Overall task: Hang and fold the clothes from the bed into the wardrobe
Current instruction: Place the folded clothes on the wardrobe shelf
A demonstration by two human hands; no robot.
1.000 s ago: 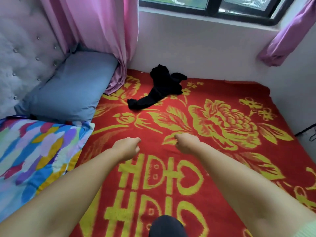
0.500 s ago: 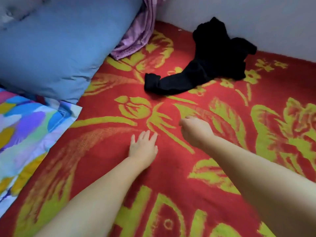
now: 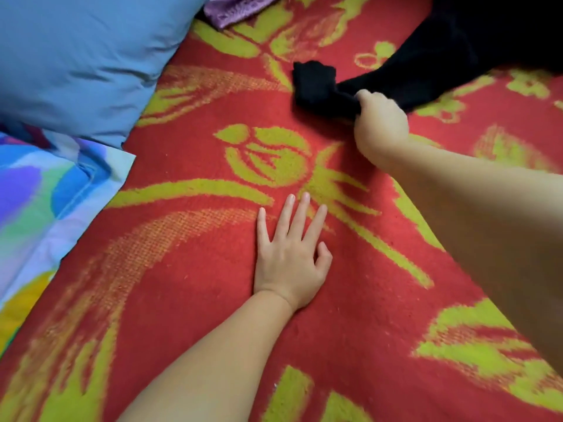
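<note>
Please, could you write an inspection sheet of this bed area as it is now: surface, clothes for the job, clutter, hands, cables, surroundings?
Surface: red blanket with yellow flower pattern covers the bed.
Job's things: one black garment, lying crumpled at the upper right, one end gripped.
Clutter: blue pillow; multicoloured bedding at the left edge.
Hands: right hand grips the garment's end; left hand rests flat on the blanket, fingers straight.
Cables: nothing seen.
Surroundings: purple curtain hem at the top; wardrobe not in view.
</note>
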